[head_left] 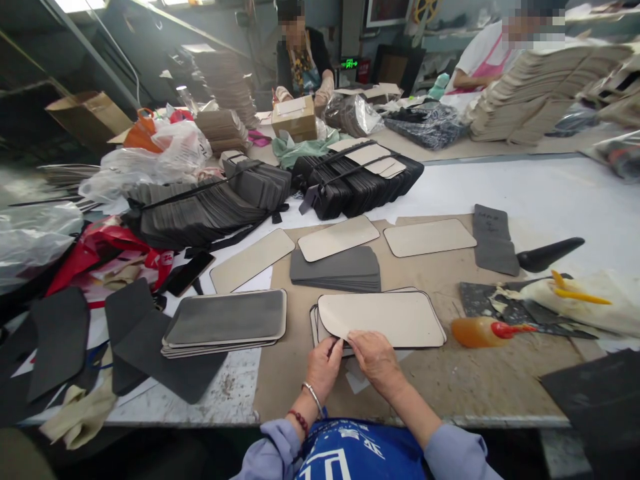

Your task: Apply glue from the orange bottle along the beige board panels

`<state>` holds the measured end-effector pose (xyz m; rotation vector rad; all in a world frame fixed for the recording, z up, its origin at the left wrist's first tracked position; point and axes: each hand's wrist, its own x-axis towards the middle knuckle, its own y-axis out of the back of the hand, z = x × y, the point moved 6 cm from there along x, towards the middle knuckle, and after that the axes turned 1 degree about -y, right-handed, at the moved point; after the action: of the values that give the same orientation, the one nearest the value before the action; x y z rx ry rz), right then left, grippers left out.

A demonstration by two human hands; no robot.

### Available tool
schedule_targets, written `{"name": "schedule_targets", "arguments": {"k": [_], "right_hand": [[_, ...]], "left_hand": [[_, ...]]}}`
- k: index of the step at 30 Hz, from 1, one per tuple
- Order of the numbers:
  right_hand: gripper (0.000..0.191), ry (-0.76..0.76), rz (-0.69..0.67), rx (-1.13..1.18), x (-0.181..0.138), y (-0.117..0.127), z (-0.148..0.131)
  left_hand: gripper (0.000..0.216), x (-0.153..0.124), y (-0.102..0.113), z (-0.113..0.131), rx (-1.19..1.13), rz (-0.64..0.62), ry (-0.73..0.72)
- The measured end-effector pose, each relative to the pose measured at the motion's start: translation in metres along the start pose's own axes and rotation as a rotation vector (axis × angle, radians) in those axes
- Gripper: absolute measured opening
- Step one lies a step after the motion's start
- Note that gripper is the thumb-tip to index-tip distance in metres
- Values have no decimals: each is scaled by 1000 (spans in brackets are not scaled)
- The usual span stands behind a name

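Just in front of me lies a small stack of cream panels with dark edges and rounded corners; the top cream panel (383,317) is pinched at its near left corner. My left hand (324,365) is closed at that corner, thumb and finger together. Beside it, my right hand (374,360) is closed on the same edge, thumb close to the left one. To the left rests a stack of grey-faced panels (230,317). Behind are a pile of grey sheets (335,268) and three single cream panels, the middle cream panel (340,239) overlapping the grey pile.
A glue bottle (475,331) with a red tip lies at right, near a black-handled tool (550,255) and a cloth (590,293). Strapped black bundles (360,177) stand behind. A phone (191,273) is at left. Two people work across the table.
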<state>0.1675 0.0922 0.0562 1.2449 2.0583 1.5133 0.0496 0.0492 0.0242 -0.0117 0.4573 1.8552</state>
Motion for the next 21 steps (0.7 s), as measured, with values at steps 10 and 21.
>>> {"name": "schedule_targets", "arguments": {"k": [10,21], "right_hand": [[20,-1,-54,-73,3,1,-1],[16,25,30,-148,9,-5,-16]], "left_hand": [[32,1,-7,-4,-297,-28,97],[28,8,1,-5,-247,96,174]]}}
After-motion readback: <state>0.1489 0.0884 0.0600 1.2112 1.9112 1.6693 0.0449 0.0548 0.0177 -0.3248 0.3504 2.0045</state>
